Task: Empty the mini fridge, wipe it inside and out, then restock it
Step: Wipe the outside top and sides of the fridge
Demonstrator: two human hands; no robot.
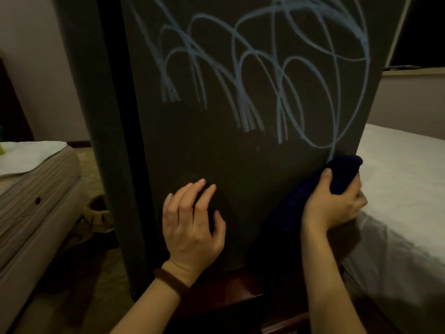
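The mini fridge (228,153) fills the middle of the head view, a dark matte box whose facing panel is covered with pale blue chalk-like scribbles. My left hand (192,222) rests flat on the lower part of that panel, fingers spread, holding nothing; a brown band circles its wrist. My right hand (334,203) grips a dark navy cloth (342,172) and presses it against the panel's lower right edge, just under the end of a scribbled line. The fridge's interior is hidden from here.
A bed with a white sheet (404,189) lies close on the right, touching the fridge's side. A mattress with a white cloth (31,179) is on the left. The fridge stands on a dark reddish wooden stand (231,290). Patterned floor shows at lower left.
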